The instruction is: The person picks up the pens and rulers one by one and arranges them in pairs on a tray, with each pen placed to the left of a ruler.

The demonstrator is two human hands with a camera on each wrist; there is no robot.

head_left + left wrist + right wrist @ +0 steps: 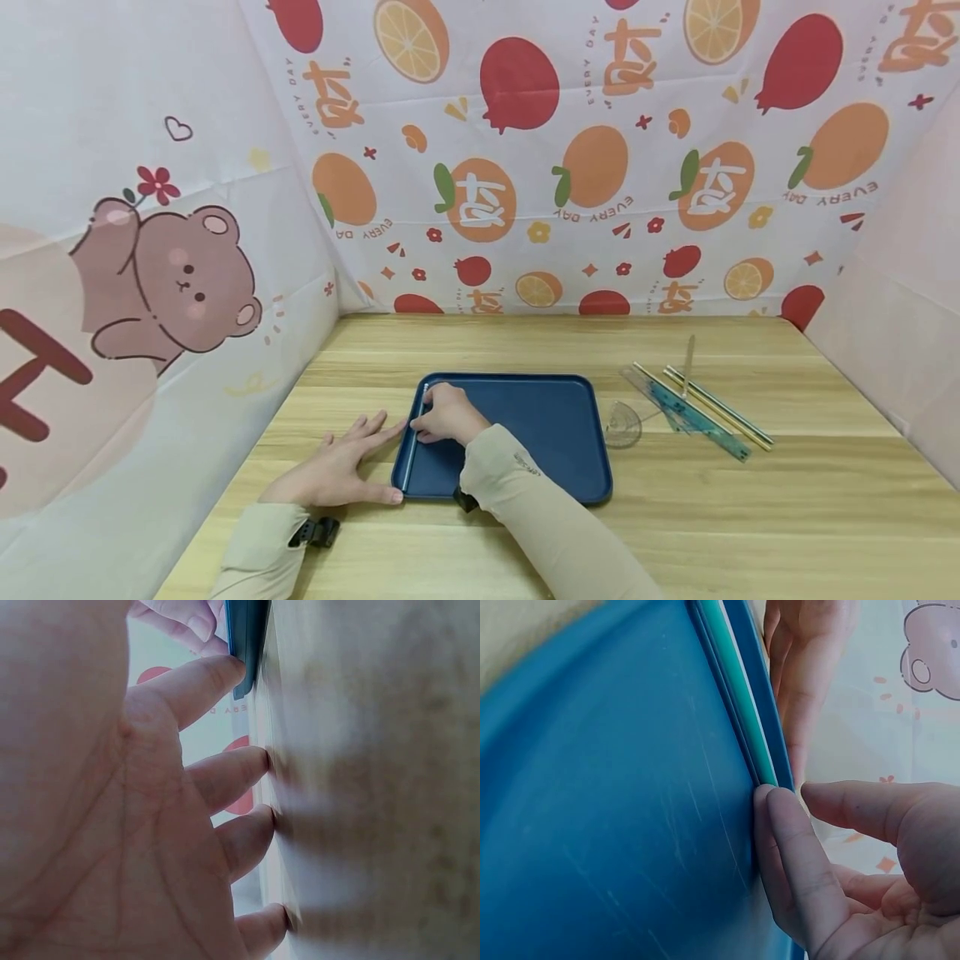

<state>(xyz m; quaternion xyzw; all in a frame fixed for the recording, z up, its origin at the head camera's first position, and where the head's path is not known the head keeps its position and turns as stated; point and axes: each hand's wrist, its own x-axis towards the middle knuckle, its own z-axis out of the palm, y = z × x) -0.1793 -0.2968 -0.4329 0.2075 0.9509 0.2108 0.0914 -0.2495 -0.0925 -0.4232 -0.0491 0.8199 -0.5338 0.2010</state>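
A blue tray (536, 433) lies on the wooden table. Along its left edge, inside the rim, runs a slim green pencil (744, 697). My right hand (448, 414) reaches into the tray; in the right wrist view its fairly straight fingertips (786, 806) touch the pencil, while the thumb stays a little apart. My left hand (341, 467) rests on the table at the tray's left side with its fingers spread. Its thumb is by the near left corner, and its index fingertip is at the left rim. Part of the pencil is hidden under the right fingers.
Right of the tray lies a clear protractor (623, 425). Beyond it, a teal ruler (705, 425), a gold pencil (738, 427) and a dark green pencil (731, 406) overlap with other clear pieces. A printed cloth (525, 267) hangs behind the table, with more cloth at both sides.
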